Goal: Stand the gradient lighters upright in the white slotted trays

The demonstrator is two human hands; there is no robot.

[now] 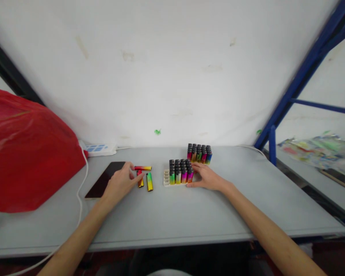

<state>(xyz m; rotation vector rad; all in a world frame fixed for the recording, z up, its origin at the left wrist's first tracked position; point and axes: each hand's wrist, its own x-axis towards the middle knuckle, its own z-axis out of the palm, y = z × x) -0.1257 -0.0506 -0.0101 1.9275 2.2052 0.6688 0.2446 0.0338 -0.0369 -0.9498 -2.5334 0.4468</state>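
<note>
My left hand (121,183) rests on the grey table (172,218), its fingers reaching onto loose rainbow-coloured lighters (145,178); one lighter lies under the fingertips, two lie beside it. My right hand (207,178) lies flat with fingers spread against the right side of a white tray (166,178) partly filled with upright lighters (180,171). A second block of upright lighters (199,153) stands just behind it.
A dark phone (103,179) lies under my left wrist. A big red plastic bag (25,153) fills the left side. A white power strip (99,148) and cable run along the wall. Blue shelf posts (293,88) stand at right.
</note>
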